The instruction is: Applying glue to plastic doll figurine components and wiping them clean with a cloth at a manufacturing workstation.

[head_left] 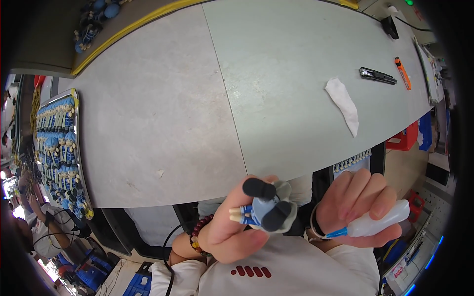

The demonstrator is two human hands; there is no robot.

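Note:
My left hand [222, 236] is closed around a small toy figurine [264, 209] in front of my chest. The figurine has blue clothing, two dark rounded parts facing up and a pale grey-green part behind them; its face is hidden. To the right, my right hand [351, 200] grips a white squeeze bottle [377, 221]. The bottle lies almost level, and its thin blue nozzle [337, 233] points left toward the figurine, with a gap between the two.
A tray [82, 148] of several similar blue figurines rests at the table's left edge. On the grey table [158, 108] lie a white tissue [342, 104], a black stapler-like tool [377, 76] and an orange cutter [403, 74]. More figurines [353, 161] stand below the near edge.

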